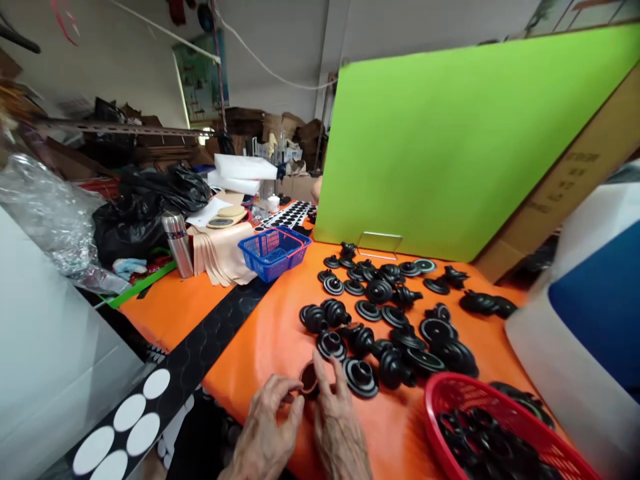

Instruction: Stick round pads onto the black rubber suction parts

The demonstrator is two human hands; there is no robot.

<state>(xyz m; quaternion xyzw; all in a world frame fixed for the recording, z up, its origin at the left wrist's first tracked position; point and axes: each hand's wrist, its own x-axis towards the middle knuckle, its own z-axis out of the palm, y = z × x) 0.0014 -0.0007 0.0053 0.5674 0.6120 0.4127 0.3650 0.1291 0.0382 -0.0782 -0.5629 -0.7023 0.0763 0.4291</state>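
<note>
My left hand [273, 423] is at the front of the orange table, its fingers bent and the tips pinching the edge of a small dark round part with a brownish rim [309, 377]. My right hand [337, 417] lies close beside it, index and middle fingers stretched forward and apart. Its index finger runs along the round part's right side and covers some of it; the thumb is hidden. Just beyond the fingertips sit black ribbed rubber-looking pieces with wide round flanges, among them a flanged piece [361, 377] and another flanged piece [331, 344].
At the lower right, a red basket [433, 427] holds black rings. Several more black pieces [379, 291] spread toward an upright green board [440, 147]. Farther left are a blue basket [273, 263], beige sheets [220, 253], a steel flask [178, 247] and a black strip with white discs [130, 412].
</note>
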